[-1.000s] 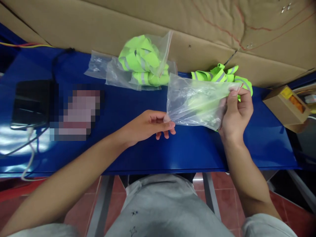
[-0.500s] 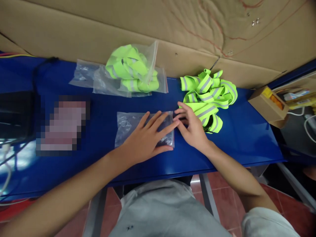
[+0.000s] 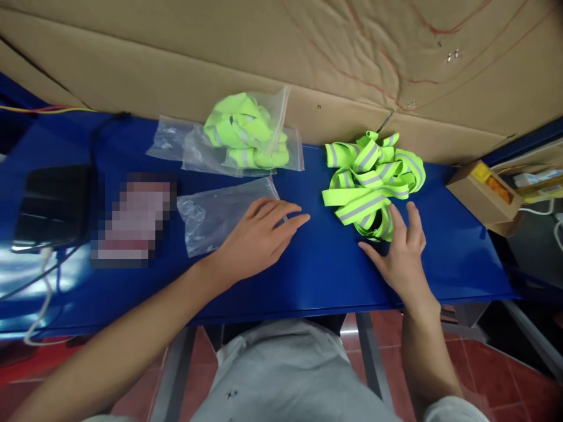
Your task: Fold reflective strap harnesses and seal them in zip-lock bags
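Observation:
A clear zip bag (image 3: 215,211) lies flat on the blue table, its zip edge tilted up to the right. My left hand (image 3: 259,240) is over the bag's right part, fingers stretched out and slightly bent; whether it presses on the plastic I cannot tell. At the near edge of a heap of neon yellow-green reflective straps (image 3: 369,170) is my right hand (image 3: 402,252). Its thumb and fingers are spread, with nothing between them. The fingertips come close to the straps or touch them.
Behind lie clear bags, one holding yellow-green straps (image 3: 246,129), against a cardboard panel (image 3: 176,70). To the left are a black device (image 3: 53,205) with cables and a blurred-out flat object (image 3: 136,220). A small cardboard box (image 3: 481,193) stands at the right.
My right hand has left the bag and moved right to the strap heap, its fingers opening. The bag has shifted left and turned slightly, with my left hand still over it.

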The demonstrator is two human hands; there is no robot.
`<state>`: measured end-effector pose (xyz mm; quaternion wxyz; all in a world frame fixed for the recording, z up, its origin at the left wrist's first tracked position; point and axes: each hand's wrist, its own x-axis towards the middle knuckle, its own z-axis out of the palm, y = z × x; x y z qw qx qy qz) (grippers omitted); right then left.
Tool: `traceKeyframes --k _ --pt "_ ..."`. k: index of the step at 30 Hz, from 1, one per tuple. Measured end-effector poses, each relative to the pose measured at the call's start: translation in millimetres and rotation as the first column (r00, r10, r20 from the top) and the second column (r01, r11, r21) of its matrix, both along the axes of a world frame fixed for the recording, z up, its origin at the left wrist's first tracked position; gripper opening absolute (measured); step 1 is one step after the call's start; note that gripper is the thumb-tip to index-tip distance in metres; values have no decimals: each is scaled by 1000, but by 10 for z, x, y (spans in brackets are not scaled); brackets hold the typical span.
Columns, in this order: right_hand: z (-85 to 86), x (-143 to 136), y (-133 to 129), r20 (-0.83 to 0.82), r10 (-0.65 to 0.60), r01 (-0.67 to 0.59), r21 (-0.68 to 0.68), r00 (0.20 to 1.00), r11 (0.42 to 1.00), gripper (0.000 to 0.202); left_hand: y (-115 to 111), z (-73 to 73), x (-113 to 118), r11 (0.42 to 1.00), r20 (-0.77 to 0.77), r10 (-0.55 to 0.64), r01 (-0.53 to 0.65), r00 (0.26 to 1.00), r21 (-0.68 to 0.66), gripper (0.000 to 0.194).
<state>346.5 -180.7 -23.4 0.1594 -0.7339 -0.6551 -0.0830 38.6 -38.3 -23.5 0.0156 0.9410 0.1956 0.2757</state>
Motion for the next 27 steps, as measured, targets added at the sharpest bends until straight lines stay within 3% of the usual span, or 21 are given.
traceKeyframes --k 3,6,8,10,13,16,19,21,24,27 --pt "-133 125 -123 -85 2 -3 -5 996 1000 77 -48 -61 66 997 46 -64 65 997 -39 28" --pt "-119 125 -171 -61 39 -37 21 997 999 52 -119 -88 132 993 47 -96 99 994 -58 28" --pt "-70 58 -221 -84 72 -70 34 994 997 46 -176 -64 179 994 1 -94 93 996 -57 37" --pt "-22 -25 -306 -208 117 -111 39 971 993 46 -228 -19 234 994 -43 -89 85 995 -75 56" --pt "9 -120 -466 -528 152 -162 28 835 986 46 -272 54 336 975 -27 -145 139 989 -172 83" --pt "-21 -166 -560 -810 102 -177 -2 577 984 42 -268 121 447 905 30 -221 216 975 -367 92" --pt "-80 -170 -535 -917 -27 -56 -53 397 997 42 -249 186 534 753 44 -211 191 976 -629 86" --pt "-101 -154 -485 -912 -96 41 -86 400 995 46 -237 206 569 605 77 -182 173 980 -777 79" --pt "-72 -144 -431 -809 -52 92 2 586 996 50 -213 166 599 383 173 -56 181 983 -906 69" --pt "-6 -191 -422 -558 111 -14 174 822 985 65 -181 77 620 167 199 117 178 973 -970 62"
